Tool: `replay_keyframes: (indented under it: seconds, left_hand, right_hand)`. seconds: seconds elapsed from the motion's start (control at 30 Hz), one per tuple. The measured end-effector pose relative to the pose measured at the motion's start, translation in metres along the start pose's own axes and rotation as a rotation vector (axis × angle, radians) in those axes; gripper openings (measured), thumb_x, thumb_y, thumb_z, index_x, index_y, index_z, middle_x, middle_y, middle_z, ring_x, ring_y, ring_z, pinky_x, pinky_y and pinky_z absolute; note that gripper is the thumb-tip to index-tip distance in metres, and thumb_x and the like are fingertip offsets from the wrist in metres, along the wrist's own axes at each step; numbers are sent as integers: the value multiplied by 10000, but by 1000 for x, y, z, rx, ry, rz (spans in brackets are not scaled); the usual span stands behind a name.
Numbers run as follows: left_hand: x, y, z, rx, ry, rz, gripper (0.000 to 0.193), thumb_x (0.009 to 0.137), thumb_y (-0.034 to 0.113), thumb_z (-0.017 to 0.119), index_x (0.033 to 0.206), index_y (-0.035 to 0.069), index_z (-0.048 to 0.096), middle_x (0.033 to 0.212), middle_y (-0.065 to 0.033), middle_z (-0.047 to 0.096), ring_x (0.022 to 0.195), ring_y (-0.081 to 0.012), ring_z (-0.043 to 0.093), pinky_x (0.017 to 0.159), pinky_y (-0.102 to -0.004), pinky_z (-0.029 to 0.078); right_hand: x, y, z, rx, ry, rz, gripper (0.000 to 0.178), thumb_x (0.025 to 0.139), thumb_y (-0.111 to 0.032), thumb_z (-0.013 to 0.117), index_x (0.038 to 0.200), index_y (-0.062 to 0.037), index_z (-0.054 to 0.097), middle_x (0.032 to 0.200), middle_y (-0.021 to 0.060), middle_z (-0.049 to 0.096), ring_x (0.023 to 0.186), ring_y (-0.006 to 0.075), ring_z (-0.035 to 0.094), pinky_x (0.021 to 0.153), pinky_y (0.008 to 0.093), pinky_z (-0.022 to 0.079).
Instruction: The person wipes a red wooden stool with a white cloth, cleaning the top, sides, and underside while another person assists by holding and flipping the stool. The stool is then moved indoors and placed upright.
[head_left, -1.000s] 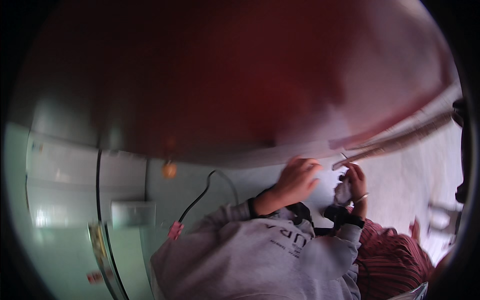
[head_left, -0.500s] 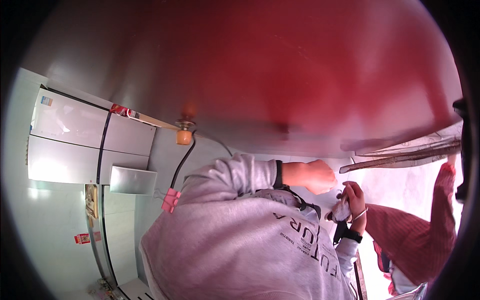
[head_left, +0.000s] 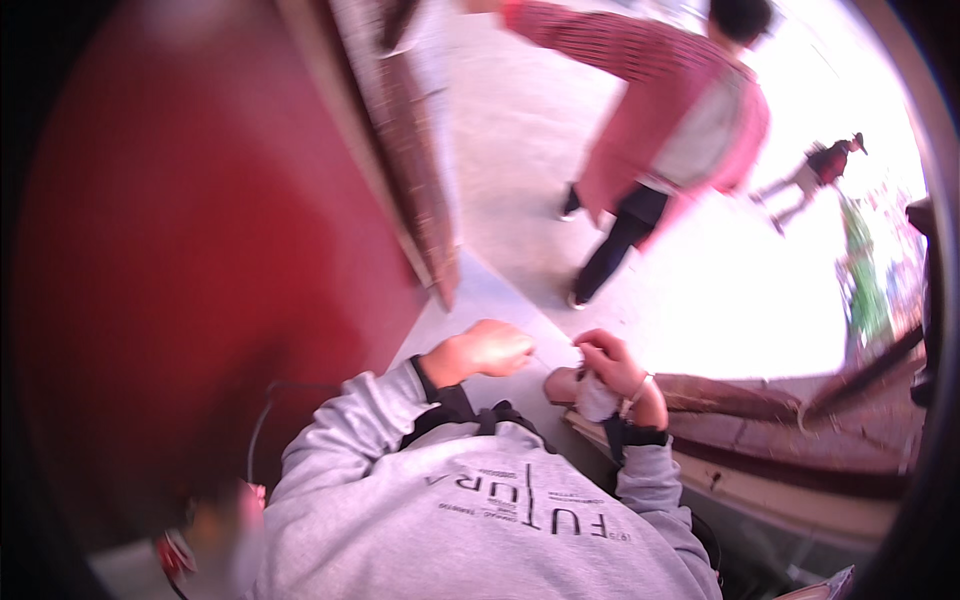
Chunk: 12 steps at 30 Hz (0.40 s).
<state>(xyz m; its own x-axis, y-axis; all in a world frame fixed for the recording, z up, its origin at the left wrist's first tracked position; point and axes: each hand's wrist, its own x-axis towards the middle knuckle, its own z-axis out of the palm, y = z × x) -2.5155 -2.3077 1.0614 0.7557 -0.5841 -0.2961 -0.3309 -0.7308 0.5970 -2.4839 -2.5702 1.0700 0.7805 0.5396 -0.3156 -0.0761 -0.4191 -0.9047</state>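
Note:
In front of my grey sweatshirt, my left hand (head_left: 495,347) is closed in a fist, thumb side up; what it holds, if anything, is hidden. My right hand (head_left: 612,362) is a short way to its right, with thumb and fingers pinched together. Something small and dark shows at its fingertips, too unclear to name. Just below the right fingers is a whitish, soft-looking thing (head_left: 598,400), its kind unclear, beside a brownish shape (head_left: 563,386). The two hands are apart, and a bracelet circles my right wrist.
A large red door panel (head_left: 200,250) fills the left, with a worn wooden edge (head_left: 430,200). Beyond the opening, a person in a red striped cardigan (head_left: 640,110) has an arm stretched toward it. Farther off is another person (head_left: 825,165). Brown wooden boards (head_left: 760,430) lie right.
My view has swung round to the right, from the room with the white cabinets to the bright opening. Both hands keep their closed poses. The person in the cardigan now shows almost whole.

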Motion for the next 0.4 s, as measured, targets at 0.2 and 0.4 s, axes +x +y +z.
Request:
replay_keyframes:
  seconds: [0.2,0.4]
  left_hand:
    - [108,-36,-8,318,-359,180,87,707,149,632,750,85,674,773,-139,660,721,-358,634,618,-454,498]
    - [230,-9,-39,213,-427,44,112,707,123,596,655,120,696,735,-87,706,678,-247,675,629,-407,512]
  right_hand:
    - [32,-72,-41,245,-60,73,179,968,-122,523,1049,0,625,726,5,595,672,88,585,627,240,486]
    - [106,-138,-123,54,104,-203,172,972,-66,489,1062,7,616,771,16,609,699,71,576,645,235,484]
